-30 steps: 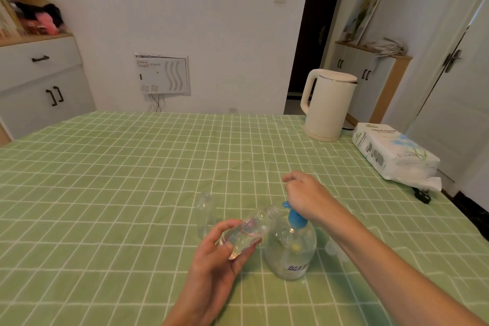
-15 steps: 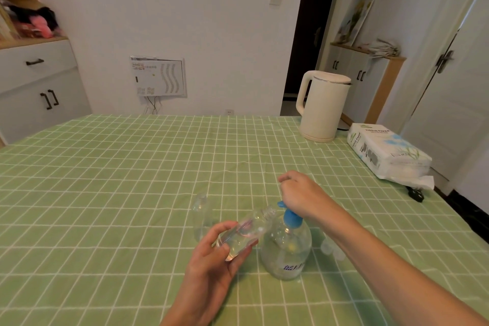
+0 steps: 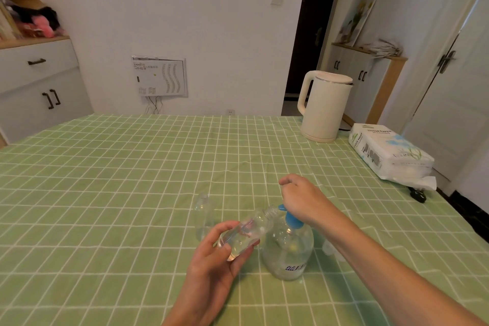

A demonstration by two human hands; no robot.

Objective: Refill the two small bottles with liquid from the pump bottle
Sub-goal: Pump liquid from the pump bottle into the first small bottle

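Head view, lower centre of the frame. The left hand (image 3: 211,259) gripped one small bottle (image 3: 246,233), thumb and fingers wrapped round its lower body, and held it tilted with its open mouth just beside the blue nozzle (image 3: 281,206) of the pump bottle (image 3: 288,249), which stood on the green checked desk (image 3: 132,167). The right hand (image 3: 299,198) rested palm-down on the pump head, its fingers loosely curled forward and closed on nothing visible. The second small bottle (image 3: 202,216) stood upright just left of the held one, uncapped as far as could be told. Probable failure modes: the narrow mouth appeared only loosely aligned with the nozzle, so a hard stroke could send liquid past the neck onto the cloth or the fingers; the steep tilt could let liquid already collected in the held bottle run back out; downward pressure applied off-axis could tip or slide the pump bottle, which no hand steadied at its base; a sweep of the left forearm could topple the standing bottle. Legible writing: the white pack (image 3: 389,151) at right of frame read "TISSUE PAPER"; the blue print low on the pump bottle and the sheet (image 3: 158,75) on the far wall were too blurred to read.
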